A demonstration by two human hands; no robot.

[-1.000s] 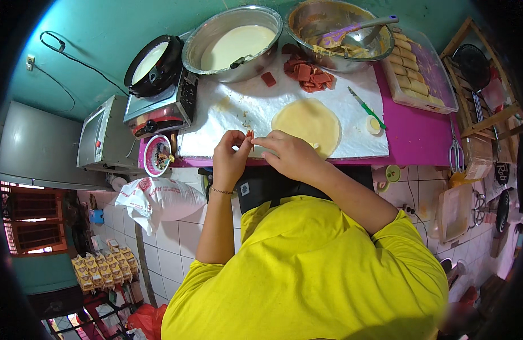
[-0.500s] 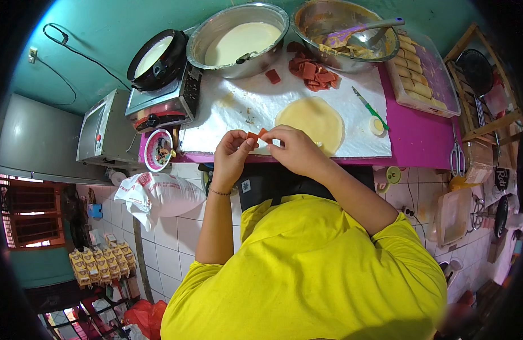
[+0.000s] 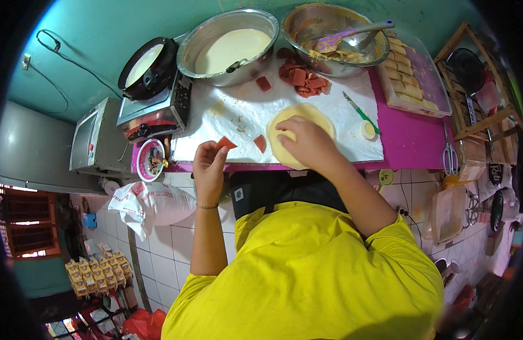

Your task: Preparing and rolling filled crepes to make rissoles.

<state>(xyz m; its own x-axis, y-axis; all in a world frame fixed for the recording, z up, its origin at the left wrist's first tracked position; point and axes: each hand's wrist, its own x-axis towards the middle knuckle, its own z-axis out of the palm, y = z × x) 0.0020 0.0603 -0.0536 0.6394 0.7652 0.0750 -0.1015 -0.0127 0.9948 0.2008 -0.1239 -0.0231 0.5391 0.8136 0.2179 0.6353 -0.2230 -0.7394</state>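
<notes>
In my left hand (image 3: 209, 165), thumb and fingers pinch a reddish-brown slice of meat (image 3: 226, 143) above the front of the white sheet. A cut slice of meat (image 3: 260, 144) lies on the sheet between my hands. My right hand (image 3: 307, 141) is over the thin round pancake (image 3: 298, 111), with its fingers curled down toward the pancake's middle. The hand covers part of the pancake and hides anything small at the fingertips. Behind lies a pile of reddish meat slices (image 3: 300, 78), with a single slice (image 3: 263, 84) to its left.
At the back stand a pan on a stove (image 3: 154, 110), a metal basin of pale batter (image 3: 185, 65) and a steel bowl with a spatula (image 3: 290, 34). To the right are a green-handled knife (image 3: 360, 110), what looks like half an egg (image 3: 368, 130) and a box of rolls (image 3: 443, 102).
My hands have moved apart, the left drawing left with a meat slice, the right moving onto the pancake. One cut slice now lies on the sheet between them. The view has shifted slightly.
</notes>
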